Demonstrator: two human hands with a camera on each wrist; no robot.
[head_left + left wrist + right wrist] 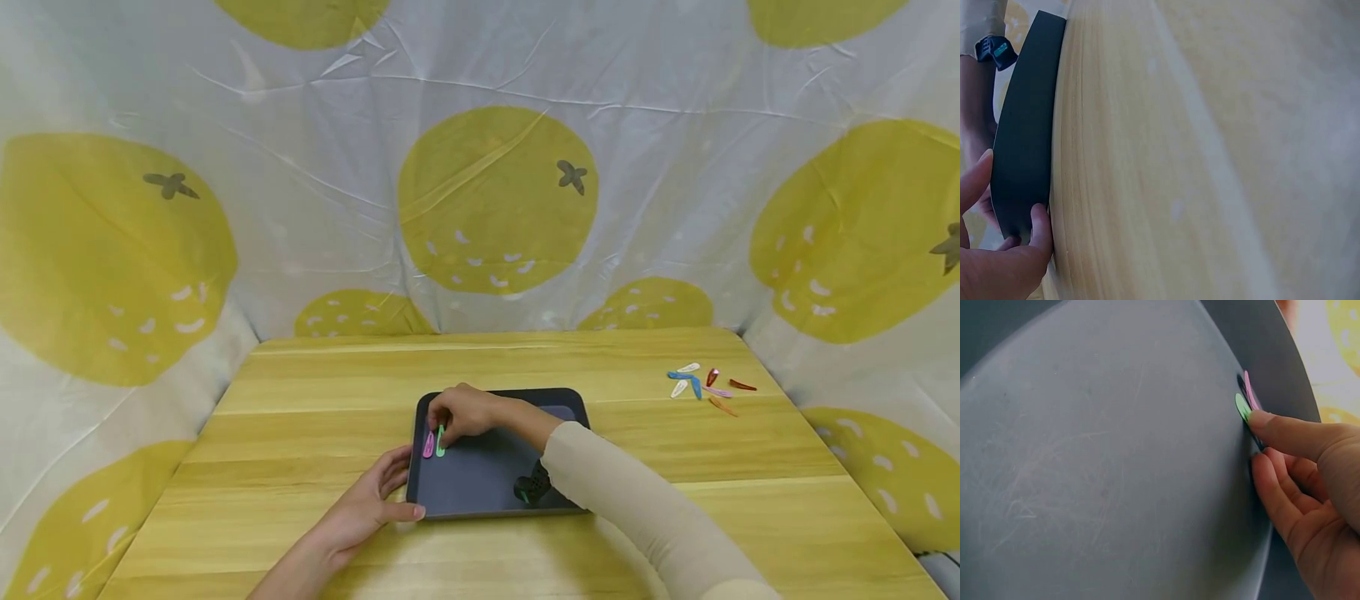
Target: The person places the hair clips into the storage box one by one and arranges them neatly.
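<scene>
My right hand (pixel 467 410) reaches over the left part of a dark rectangular tray (pixel 480 487). Its thumb and fingers pinch a green snap hair clip (pixel 1243 407), which is at the tray's floor beside a pink hair clip (pixel 428 445). In the right wrist view the pink clip (pixel 1249 390) lies close to the tray's side wall. With thumb and fingers, my left hand (pixel 371 498) grips the tray's near left corner. The left wrist view shows that thumb at the rim and a fingertip low on the outer wall of the tray (pixel 1025 125).
A loose group of hair clips lies on the wooden table (pixel 315 433) to the far right, among them a blue clip (pixel 696 387), a white clip (pixel 678 389), a red clip (pixel 742 384) and an orange clip (pixel 723 407). A lemon-patterned curtain (pixel 322 200) hangs around the table.
</scene>
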